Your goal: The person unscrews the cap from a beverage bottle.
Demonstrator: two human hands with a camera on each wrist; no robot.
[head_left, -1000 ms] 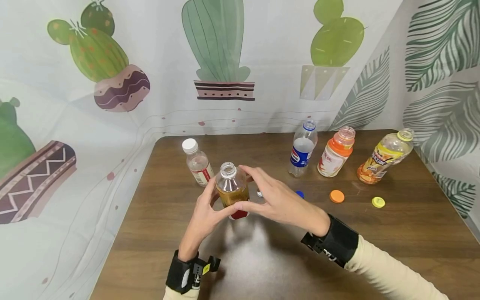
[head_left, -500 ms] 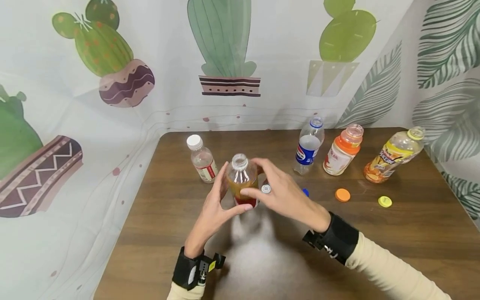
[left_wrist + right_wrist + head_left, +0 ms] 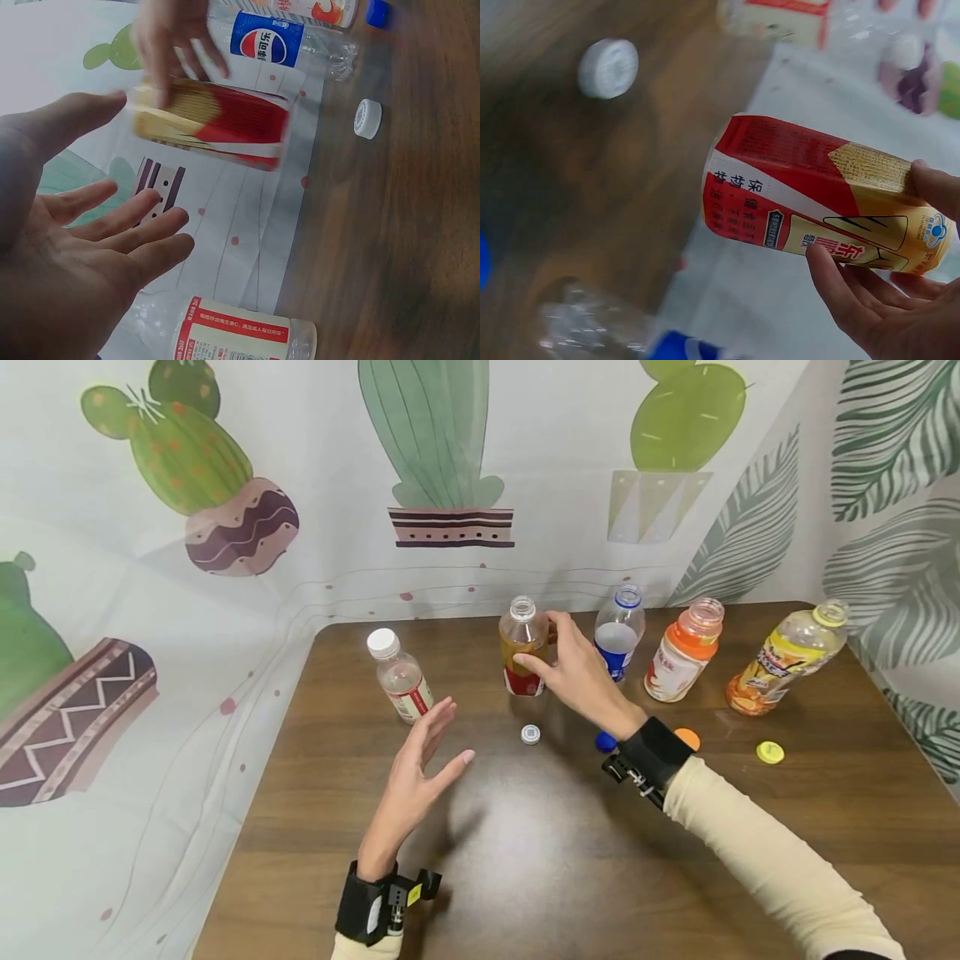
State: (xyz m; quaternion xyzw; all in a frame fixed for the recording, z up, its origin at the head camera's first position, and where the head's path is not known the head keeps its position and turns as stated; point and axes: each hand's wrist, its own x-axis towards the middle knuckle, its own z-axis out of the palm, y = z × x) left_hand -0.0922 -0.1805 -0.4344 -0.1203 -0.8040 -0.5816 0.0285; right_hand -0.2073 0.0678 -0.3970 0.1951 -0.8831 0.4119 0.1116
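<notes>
My right hand grips an uncapped clear bottle with a gold and red label, its thumb and fingers curled round the upper body. The bottle stands roughly upright over the back middle of the table, left of the blue-labelled Pepsi bottle. In the right wrist view the label of the gripped bottle shows plainly. My left hand is apart from it, fingers spread and holding nothing. Nearest that hand is a white-capped bottle with a red and white label. A white cap lies in front of the gripped bottle.
Right of the Pepsi bottle stand an uncapped bottle with an orange collar and an uncapped yellow-labelled bottle. Before them lie a blue cap, an orange cap and a yellow cap. A cactus-print cloth hangs behind the table.
Both hands were round the gold and red bottle; the left has let go and drawn away. My right hand has carried the bottle back and rightward, uncovering the white cap.
</notes>
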